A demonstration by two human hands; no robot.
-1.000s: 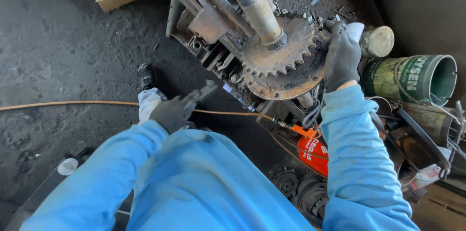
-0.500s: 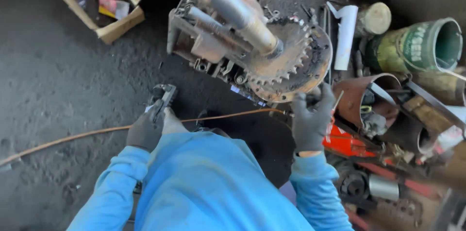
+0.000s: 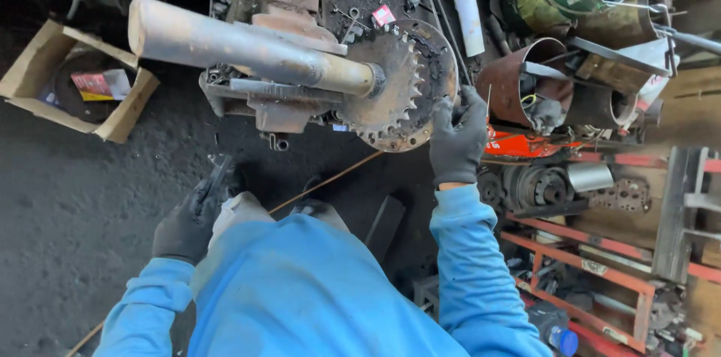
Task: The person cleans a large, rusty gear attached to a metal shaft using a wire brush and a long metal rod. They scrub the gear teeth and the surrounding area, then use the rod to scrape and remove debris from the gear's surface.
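Sprocket [image 3: 390, 90] under right grip [image 3: 457, 135], seemingly gripped

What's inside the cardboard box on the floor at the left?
The cardboard box holds a dark round part with a red and white packet on top; whatever lies beneath them is covered.

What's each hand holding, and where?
Right hand grips the toothed gear wheel at its lower right rim. Left hand holds a dark tool; grip point unclear.

Rusty toothed gear [image 3: 398, 87] on grimy shaft [image 3: 248, 45], lying sideways.
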